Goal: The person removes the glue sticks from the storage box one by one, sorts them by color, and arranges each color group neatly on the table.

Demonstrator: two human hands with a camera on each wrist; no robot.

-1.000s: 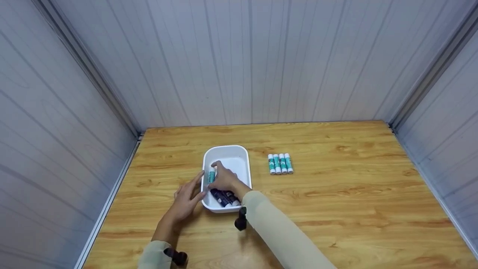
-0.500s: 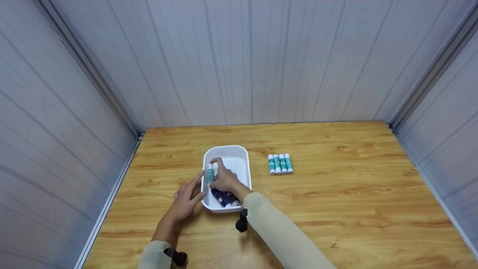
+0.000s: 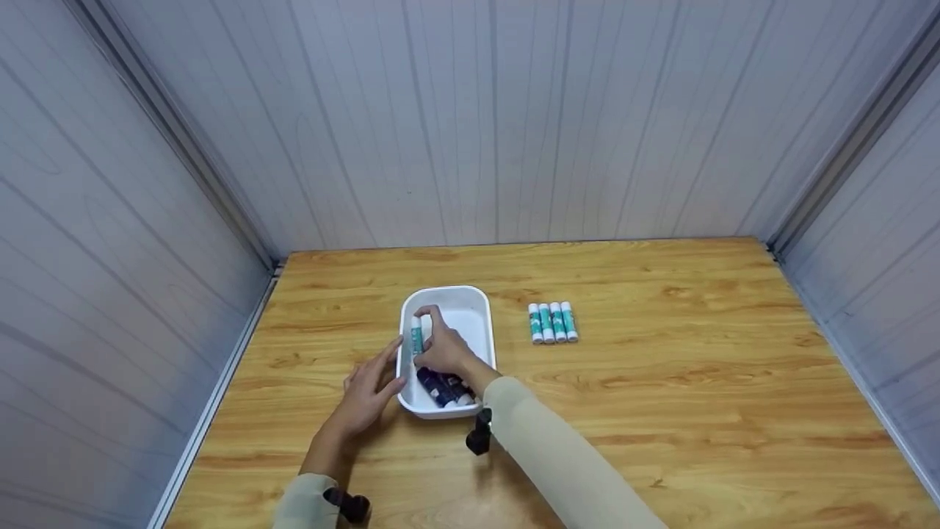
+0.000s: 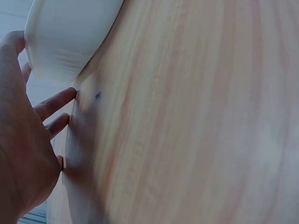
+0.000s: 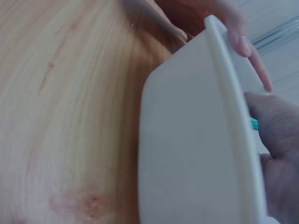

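Note:
A white tub [image 3: 477, 308] sits on the wooden table [image 3: 661, 411] and holds several dark glue sticks [image 3: 440, 388] near its front. My right hand [image 3: 440, 345] is inside the tub and pinches a teal and white glue stick [image 3: 416, 336], lifted along the left wall. My left hand [image 3: 367, 393] rests with straight fingers against the tub's left outer side [image 4: 70, 42]. The right wrist view shows the tub's outer wall [image 5: 187, 154] and my fingers [image 5: 275, 135] over its rim.
Several teal and white glue sticks [image 3: 552, 322] lie side by side on the table right of the tub. Grey panel walls [image 3: 485, 117] close in the table on the left, back and right.
My right hand has raised the teal glue stick a little and moved it toward the far end of the tub. The left hand has stayed against the tub.

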